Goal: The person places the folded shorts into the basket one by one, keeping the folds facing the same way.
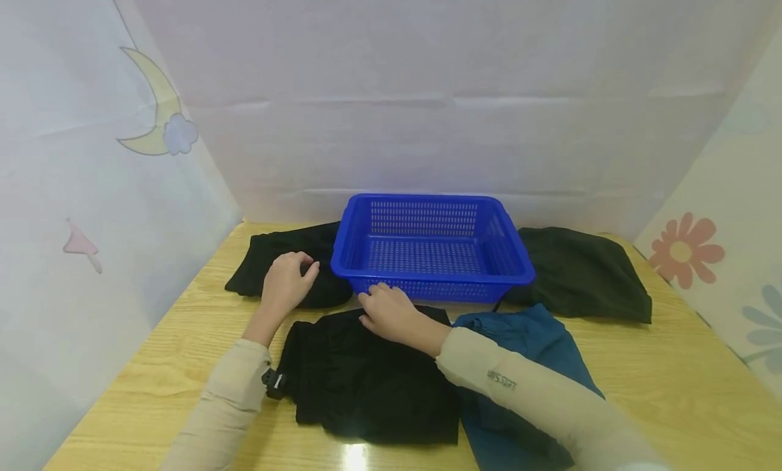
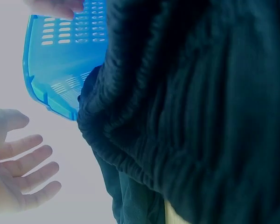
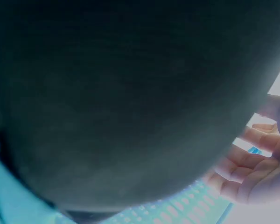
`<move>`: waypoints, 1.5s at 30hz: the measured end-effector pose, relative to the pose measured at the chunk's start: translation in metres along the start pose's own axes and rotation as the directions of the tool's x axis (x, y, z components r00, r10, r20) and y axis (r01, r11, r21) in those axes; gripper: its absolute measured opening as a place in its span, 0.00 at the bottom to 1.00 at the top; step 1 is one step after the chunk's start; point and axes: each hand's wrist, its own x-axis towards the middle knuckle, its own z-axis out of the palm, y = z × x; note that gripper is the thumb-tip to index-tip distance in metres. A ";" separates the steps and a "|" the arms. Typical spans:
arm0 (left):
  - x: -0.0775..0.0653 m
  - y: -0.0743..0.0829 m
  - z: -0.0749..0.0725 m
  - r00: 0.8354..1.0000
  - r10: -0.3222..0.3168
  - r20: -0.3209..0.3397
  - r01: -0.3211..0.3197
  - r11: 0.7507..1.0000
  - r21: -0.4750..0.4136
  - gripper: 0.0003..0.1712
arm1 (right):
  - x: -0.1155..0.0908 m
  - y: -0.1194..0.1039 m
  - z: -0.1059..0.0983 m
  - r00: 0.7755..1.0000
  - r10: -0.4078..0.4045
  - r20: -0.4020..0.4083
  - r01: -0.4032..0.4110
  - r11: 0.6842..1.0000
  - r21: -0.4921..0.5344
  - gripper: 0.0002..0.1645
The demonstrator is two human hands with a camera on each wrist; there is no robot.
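A black garment [image 1: 379, 383] with a gathered, elastic-looking edge lies spread on the table, filling much of both wrist views. My left hand [image 1: 286, 281] hovers over a second dark garment [image 1: 293, 243] at the back left. In the left wrist view, the fingers [image 2: 32, 170] of that hand are spread apart with nothing between them. My right hand [image 1: 394, 313] is above the black garment's far edge, close to the front of a blue plastic basket [image 1: 434, 279]. Its fingers [image 3: 238, 170] look loosely bent in the right wrist view and hold nothing visible.
The perforated basket has nothing in it. A teal garment [image 1: 531, 342] lies under the right forearm, and a dark green garment [image 1: 574, 274] sits to the basket's right. Pale printed sheets [image 1: 452, 118] hang behind and beside the wooden table [image 1: 666, 376].
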 end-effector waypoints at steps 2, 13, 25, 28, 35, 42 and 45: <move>0.001 -0.001 0.000 1.000 -0.010 0.009 0.010 1.000 0.002 0.12 | 0.003 -0.001 0.000 1.000 0.000 -0.009 0.000 1.000 0.010 0.13; 0.004 -0.004 -0.002 0.995 -0.075 0.058 0.077 0.996 -0.038 0.13 | 0.012 -0.001 0.001 0.999 0.012 0.036 -0.015 0.997 0.073 0.13; 0.005 -0.015 0.001 0.990 -0.117 0.085 0.120 0.992 -0.037 0.12 | 0.022 -0.004 0.006 0.995 -0.022 0.098 0.013 0.996 0.091 0.11; 0.007 -0.017 0.002 0.989 -0.120 0.084 0.123 0.992 -0.031 0.12 | 0.025 -0.005 0.004 0.992 -0.023 0.122 0.012 0.996 0.089 0.11; 0.011 -0.021 0.001 0.987 -0.142 0.081 0.143 0.990 -0.016 0.13 | 0.031 -0.012 0.000 0.986 -0.029 0.166 0.019 0.998 0.058 0.14; 0.009 -0.024 -0.002 0.973 -0.189 0.132 0.192 0.981 -0.012 0.15 | 0.038 -0.019 0.001 0.975 -0.020 0.223 0.011 0.999 0.042 0.18; 0.007 -0.026 -0.004 0.962 -0.215 0.169 0.217 0.976 0.003 0.15 | 0.043 -0.024 0.002 0.969 -0.011 0.246 -0.004 0.998 0.060 0.20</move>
